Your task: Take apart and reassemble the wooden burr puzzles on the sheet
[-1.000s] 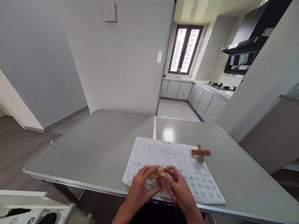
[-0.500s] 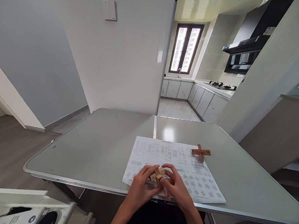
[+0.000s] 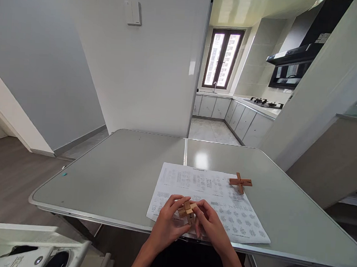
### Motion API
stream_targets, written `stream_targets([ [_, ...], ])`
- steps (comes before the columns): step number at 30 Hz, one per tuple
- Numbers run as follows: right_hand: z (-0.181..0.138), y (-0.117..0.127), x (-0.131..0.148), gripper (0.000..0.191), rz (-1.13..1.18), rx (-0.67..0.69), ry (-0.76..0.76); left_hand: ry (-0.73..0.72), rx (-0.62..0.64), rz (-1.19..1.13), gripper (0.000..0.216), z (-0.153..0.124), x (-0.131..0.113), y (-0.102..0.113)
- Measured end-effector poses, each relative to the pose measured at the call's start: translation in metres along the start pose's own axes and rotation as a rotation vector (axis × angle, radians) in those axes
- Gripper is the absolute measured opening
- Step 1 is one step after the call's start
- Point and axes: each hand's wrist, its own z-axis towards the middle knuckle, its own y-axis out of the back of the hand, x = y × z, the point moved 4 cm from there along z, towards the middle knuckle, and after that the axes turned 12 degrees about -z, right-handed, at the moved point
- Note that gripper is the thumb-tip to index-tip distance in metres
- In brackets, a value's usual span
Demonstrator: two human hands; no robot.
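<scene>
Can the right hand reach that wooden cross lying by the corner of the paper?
Probably yes. The wooden cross lies in the open at the far corner of the paper, with nothing between it and the right hand. But that hand and the left hand both grip the wooden puzzle.

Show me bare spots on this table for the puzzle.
Bare: left half of the table, centre seam to left rim, and the strip right of the printed sheet and wooden cross. Crowded: the near edge, where left hand and right hand hold the wooden puzzle.

A home: kitchen cabinets (image 3: 245, 121), range hood (image 3: 293, 60).
</scene>
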Motion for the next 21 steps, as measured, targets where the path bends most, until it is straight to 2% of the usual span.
stream_targets([
  [8,0.000,0.000,-0.007,0.044,0.037,0.012,0.001,-0.021,0.027,-0.005,0.064,0.000,0.000,-0.002],
  [15,0.003,0.000,-0.005,0.044,0.067,-0.059,0.014,0.040,0.007,-0.007,0.078,0.002,0.007,-0.001],
  [18,-0.001,0.014,-0.006,0.046,0.025,-0.144,0.008,0.062,-0.007,-0.007,0.080,0.003,0.013,-0.001],
  [21,-0.009,0.050,-0.008,0.048,-0.085,-0.341,-0.002,0.067,0.003,-0.003,0.066,0.003,0.015,-0.001],
])
